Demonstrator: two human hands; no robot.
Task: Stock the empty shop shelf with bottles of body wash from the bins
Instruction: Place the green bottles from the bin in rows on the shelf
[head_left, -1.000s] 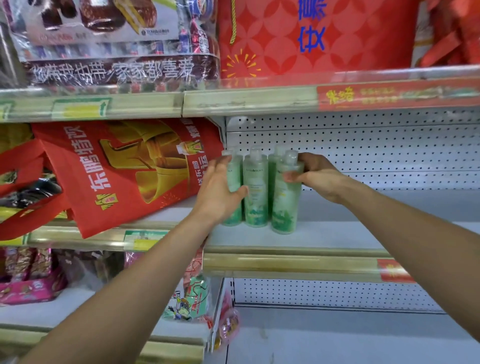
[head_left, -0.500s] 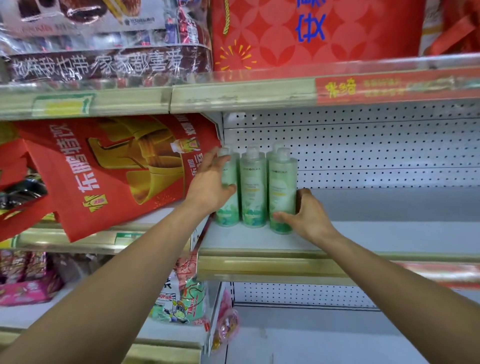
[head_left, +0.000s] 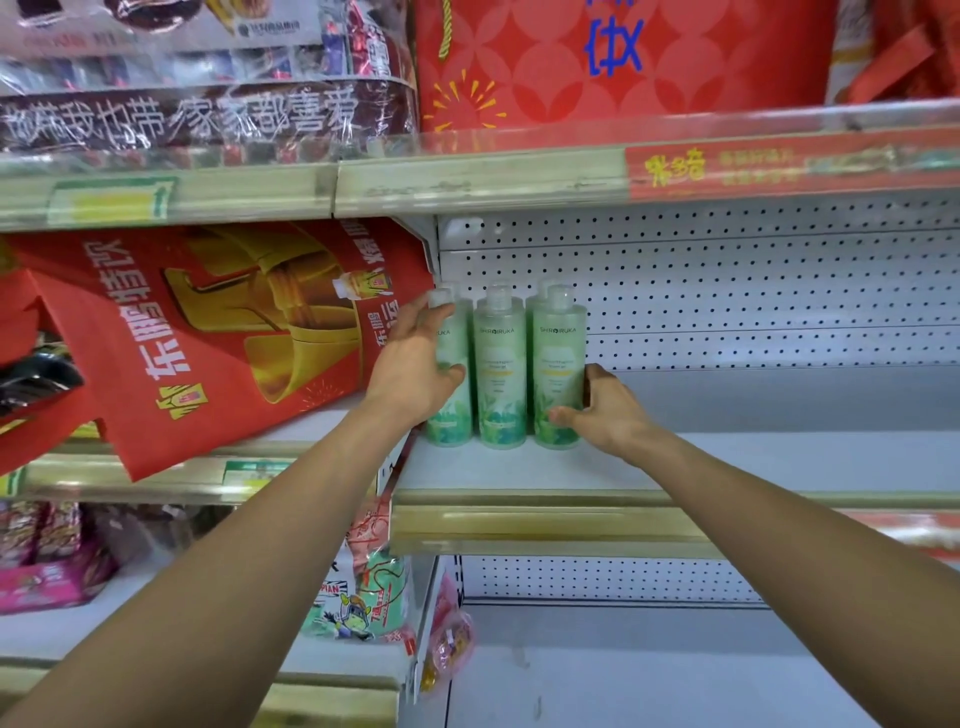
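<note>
Several pale green body wash bottles with clear caps stand upright in a tight group at the left end of the grey shelf (head_left: 727, 467). The left front bottle (head_left: 451, 415) is gripped by my left hand (head_left: 415, 374), thumb across its front and fingers near the cap. The middle bottle (head_left: 501, 369) stands free between the other two. My right hand (head_left: 605, 410) holds the lower part of the right front bottle (head_left: 558, 358), thumb in front and fingers behind. More bottles stand behind, mostly hidden.
A red printed bag (head_left: 208, 332) leans on the neighbouring shelf at the left, close to the bottles. Red gift boxes (head_left: 623, 57) fill the shelf above. The perforated back panel (head_left: 753, 291) runs behind. Snack packets (head_left: 363, 597) hang below, beside a lower grey shelf (head_left: 675, 675).
My right hand dropped from the cap of the right bottle to its lower part. The bottles were pushed into a tighter row on the shelf. My left hand stayed on the left bottle.
</note>
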